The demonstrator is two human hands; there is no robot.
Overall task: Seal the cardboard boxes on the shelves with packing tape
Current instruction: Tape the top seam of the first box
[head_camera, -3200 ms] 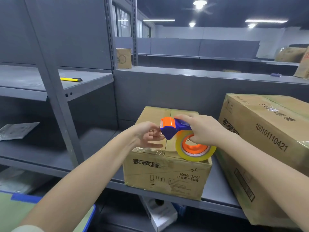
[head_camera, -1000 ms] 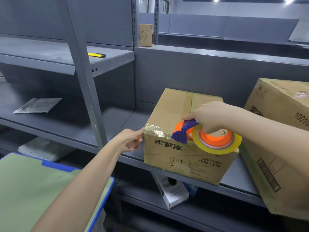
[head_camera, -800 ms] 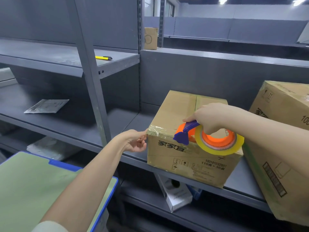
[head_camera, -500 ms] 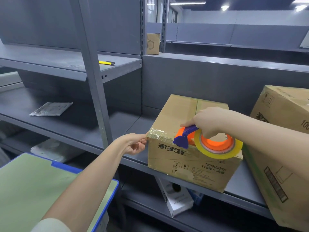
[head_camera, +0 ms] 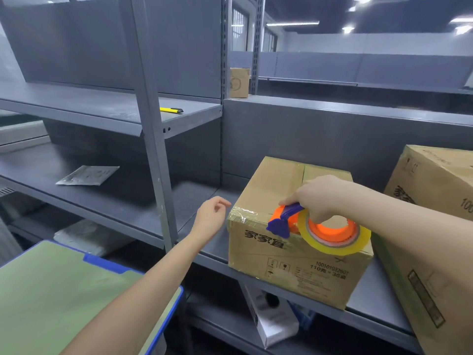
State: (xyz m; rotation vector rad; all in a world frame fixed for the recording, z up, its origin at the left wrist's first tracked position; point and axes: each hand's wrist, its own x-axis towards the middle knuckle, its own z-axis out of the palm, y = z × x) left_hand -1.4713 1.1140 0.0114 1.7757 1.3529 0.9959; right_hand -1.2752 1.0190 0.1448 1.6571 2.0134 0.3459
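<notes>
Brown cardboard is making up the box (head_camera: 271,185) that is sitting at the front edge of the grey metal shelf (head_camera: 122,201), its top flaps lying closed. The right hand (head_camera: 320,198) is reaching over the box, its fingers curling round the tape dispenser (head_camera: 286,221), which is resting at the box's front top edge, the purple blade end pointing left and the yellowish tape roll (head_camera: 335,248) hanging in front of the printed face. A crinkled strip of clear tape (head_camera: 240,217) is lying along that edge up to the left corner. The left hand (head_camera: 211,221) is hovering just beside that corner, fingers loosely bent and holding nothing; whether it is touching the box cannot be told. A larger box (head_camera: 435,180) is leaning at the right. A yellow knife (head_camera: 171,110) is lying on the upper shelf, a plastic packet (head_camera: 87,175) is lying further left, and a green-lidded bin (head_camera: 51,290) is standing below.
</notes>
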